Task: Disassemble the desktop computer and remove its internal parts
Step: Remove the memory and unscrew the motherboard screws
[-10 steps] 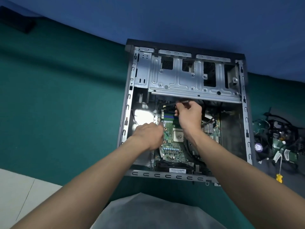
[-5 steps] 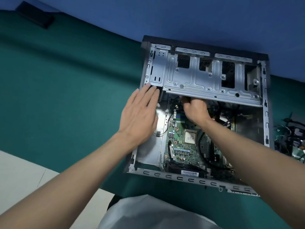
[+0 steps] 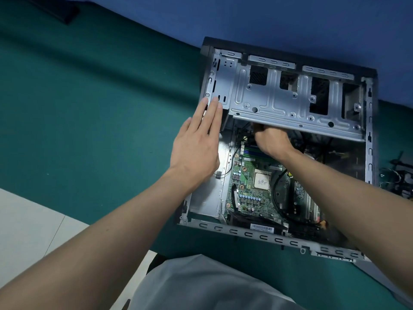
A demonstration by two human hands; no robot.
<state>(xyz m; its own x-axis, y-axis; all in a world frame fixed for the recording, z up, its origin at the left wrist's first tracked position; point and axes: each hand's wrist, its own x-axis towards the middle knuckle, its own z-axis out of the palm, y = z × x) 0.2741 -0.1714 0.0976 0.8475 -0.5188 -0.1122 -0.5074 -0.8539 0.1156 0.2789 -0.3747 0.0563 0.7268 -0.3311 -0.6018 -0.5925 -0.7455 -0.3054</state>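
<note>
An open desktop case [image 3: 263,237] lies on its side on a green mat. Inside it sits a green motherboard [image 3: 250,193] with a bare silver CPU [image 3: 262,181]. A metal drive cage [image 3: 281,101] spans the far end of the case. My left hand [image 3: 196,146] lies flat with straight fingers on the case's left rim, fingertips at the cage's corner. My right hand [image 3: 271,140] reaches under the cage's front edge with curled fingers. The cage hides its fingertips, so what they hold is unseen.
Removed parts and black cables [image 3: 397,175] lie on the mat to the right of the case. A dark flat object [image 3: 55,10] lies at the far left. A white floor [image 3: 26,222] shows at the near left, past the green mat [image 3: 89,108]. Black cables [image 3: 279,198] run across the board.
My left hand left the motherboard's edge, opened flat and moved up to the case's left rim. My right hand pushed deeper under the drive cage. My view shifted left, so the case sits further right.
</note>
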